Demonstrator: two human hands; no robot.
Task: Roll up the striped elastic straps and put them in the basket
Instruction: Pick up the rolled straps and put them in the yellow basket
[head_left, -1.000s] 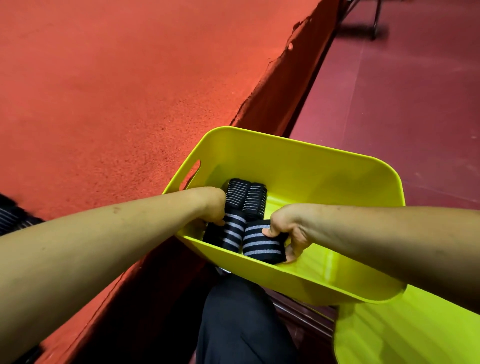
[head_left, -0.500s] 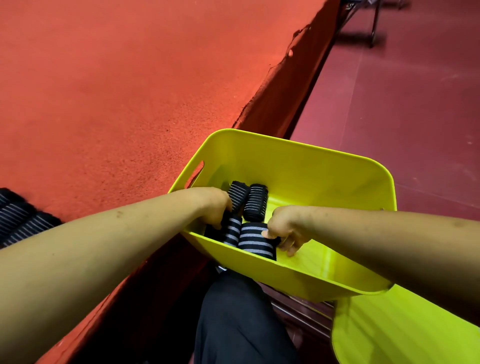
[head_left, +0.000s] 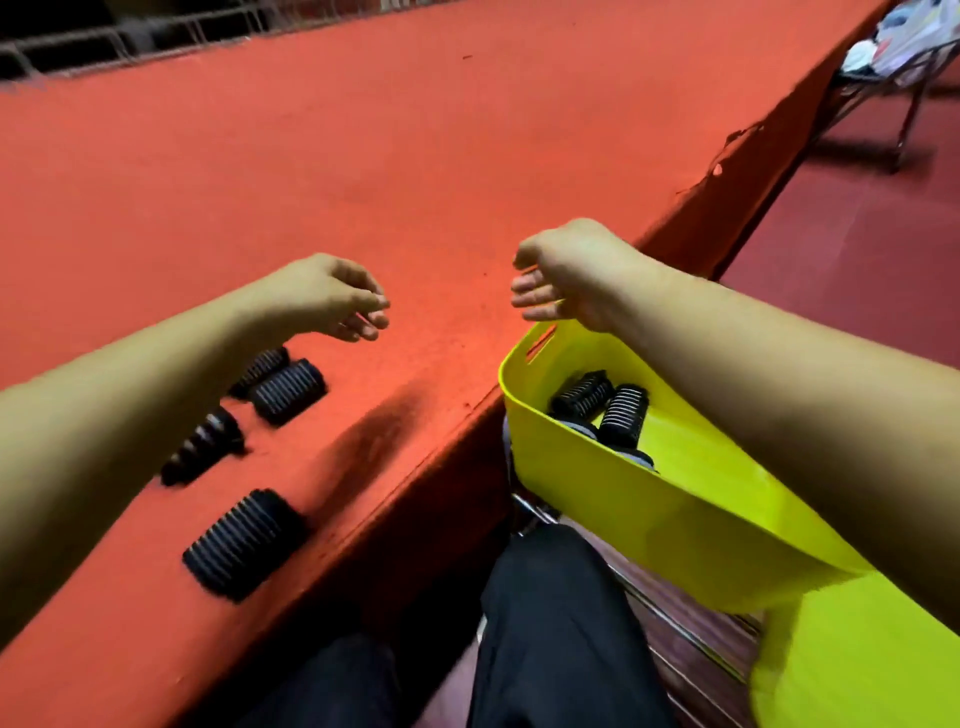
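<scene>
A yellow-green basket (head_left: 675, 519) sits to my right, beside the red table's edge. Inside it lie rolled black straps with pale stripes (head_left: 621, 413). Several more rolled straps rest on the table at the left: a pair (head_left: 285, 389), one half under my forearm (head_left: 202, 447), and one nearest me (head_left: 244, 543). My left hand (head_left: 332, 301) hovers above the table with loosely curled fingers, holding nothing. My right hand (head_left: 566, 275) hangs over the basket's far rim, fingers apart and empty.
The red felt table (head_left: 363, 156) stretches ahead, its torn edge at the right. A second yellow-green container (head_left: 857, 665) is at the lower right. A folding chair with cloths (head_left: 893, 57) stands on the dark red floor. My black-trousered legs (head_left: 545, 639) are below.
Both hands have come up out of the basket, leaving the rolled straps inside. The view has swung left, so the rolled straps on the table now show.
</scene>
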